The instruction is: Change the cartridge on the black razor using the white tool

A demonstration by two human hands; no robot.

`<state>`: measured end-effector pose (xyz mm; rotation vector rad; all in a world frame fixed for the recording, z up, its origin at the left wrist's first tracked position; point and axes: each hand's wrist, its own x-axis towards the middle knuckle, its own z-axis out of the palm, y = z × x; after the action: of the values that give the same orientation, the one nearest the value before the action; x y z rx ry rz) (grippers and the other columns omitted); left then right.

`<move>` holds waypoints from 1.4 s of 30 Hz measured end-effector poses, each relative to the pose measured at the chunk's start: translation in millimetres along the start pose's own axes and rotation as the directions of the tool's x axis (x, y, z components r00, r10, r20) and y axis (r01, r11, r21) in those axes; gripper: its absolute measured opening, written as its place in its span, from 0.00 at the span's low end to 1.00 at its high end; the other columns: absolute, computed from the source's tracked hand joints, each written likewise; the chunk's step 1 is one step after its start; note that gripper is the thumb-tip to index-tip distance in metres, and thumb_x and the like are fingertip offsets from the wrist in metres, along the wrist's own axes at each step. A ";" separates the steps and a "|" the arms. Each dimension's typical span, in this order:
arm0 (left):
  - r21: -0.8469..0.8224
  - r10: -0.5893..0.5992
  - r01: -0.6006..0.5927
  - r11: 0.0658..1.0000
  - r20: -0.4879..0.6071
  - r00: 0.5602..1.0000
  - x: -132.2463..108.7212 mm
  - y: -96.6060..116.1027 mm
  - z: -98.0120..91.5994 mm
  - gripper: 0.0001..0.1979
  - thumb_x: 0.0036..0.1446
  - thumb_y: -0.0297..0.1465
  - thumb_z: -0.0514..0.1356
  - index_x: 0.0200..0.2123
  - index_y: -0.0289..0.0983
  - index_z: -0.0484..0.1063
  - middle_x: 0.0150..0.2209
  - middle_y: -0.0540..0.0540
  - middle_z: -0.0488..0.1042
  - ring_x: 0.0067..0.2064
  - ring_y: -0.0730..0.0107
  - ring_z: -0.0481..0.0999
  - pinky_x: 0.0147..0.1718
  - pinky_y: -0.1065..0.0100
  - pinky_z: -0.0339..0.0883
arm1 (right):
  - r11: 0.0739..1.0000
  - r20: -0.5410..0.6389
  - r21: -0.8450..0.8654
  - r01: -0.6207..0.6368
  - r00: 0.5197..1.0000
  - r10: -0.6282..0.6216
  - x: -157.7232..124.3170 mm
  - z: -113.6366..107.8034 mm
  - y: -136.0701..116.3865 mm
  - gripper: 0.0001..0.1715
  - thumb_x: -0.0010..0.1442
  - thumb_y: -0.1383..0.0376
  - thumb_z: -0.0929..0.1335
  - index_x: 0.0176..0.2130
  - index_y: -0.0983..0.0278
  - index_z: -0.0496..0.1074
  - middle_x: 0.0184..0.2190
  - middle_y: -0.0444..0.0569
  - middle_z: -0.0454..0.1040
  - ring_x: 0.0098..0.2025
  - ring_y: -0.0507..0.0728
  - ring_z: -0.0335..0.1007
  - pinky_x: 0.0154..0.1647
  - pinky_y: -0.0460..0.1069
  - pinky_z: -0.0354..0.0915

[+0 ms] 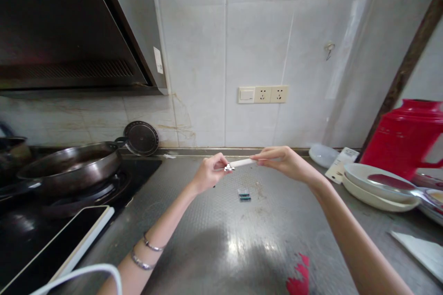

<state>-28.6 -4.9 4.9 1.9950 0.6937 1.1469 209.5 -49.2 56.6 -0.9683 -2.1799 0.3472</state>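
Observation:
A slim white handle-like stick (pixel 242 162) with a small shiny metal piece (pixel 228 167) at its left end is held level above the metal countertop (pixel 270 239). My left hand (pixel 210 173) is closed, pinching at the metal piece; two silver bangles circle that wrist. The fingers of my right hand (pixel 282 161) are closed on the stick's right end. The exact kind of this thing is too small to tell. Below it on the counter lies a pair of small dark batteries (pixel 244 195) in what looks like clear wrap.
On the left, a steel pan (pixel 72 166) sits on a black stove (pixel 20 221), with a phone-like device (pixel 58 244) and white cable nearer me. On the right stand a red jug (pixel 404 138) and stacked bowls (pixel 377 193). Wall sockets (pixel 270 94) are behind.

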 end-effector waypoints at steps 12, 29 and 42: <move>-0.032 -0.006 0.006 0.999 -0.005 1.000 0.1 1.1 1.7 0.10 0.46 0.28 0.64 0.27 0.36 0.63 0.32 0.46 0.76 0.36 0.68 0.77 0.37 0.69 0.68 | 1.000 0.012 0.005 -0.005 1.000 0.005 -1.6 -4.9 7.2 0.17 0.57 0.57 0.66 0.43 0.61 0.76 0.34 0.50 0.76 0.35 0.54 0.70 0.37 0.48 0.64; -0.006 0.008 -0.007 1.000 0.032 0.999 0.2 -3.6 5.5 0.09 0.46 0.26 0.63 0.28 0.35 0.63 0.29 0.47 0.75 0.35 0.69 0.77 0.37 0.69 0.68 | 0.995 0.061 0.088 0.044 0.997 -0.049 2.7 4.3 14.9 0.17 0.56 0.58 0.67 0.42 0.62 0.76 0.33 0.50 0.76 0.34 0.54 0.70 0.36 0.47 0.64; 0.009 0.032 -0.033 0.999 0.048 0.998 -0.5 -3.5 5.6 0.09 0.47 0.28 0.64 0.28 0.35 0.64 0.32 0.45 0.77 0.38 0.66 0.77 0.40 0.66 0.68 | 0.999 -0.006 0.024 0.040 0.999 -0.040 2.6 5.3 19.9 0.17 0.57 0.58 0.66 0.44 0.61 0.76 0.33 0.50 0.76 0.34 0.55 0.70 0.36 0.48 0.63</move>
<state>-24.2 -5.0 -0.1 2.0418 0.6458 1.1134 215.2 -33.5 44.3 -0.9102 -2.1815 0.3508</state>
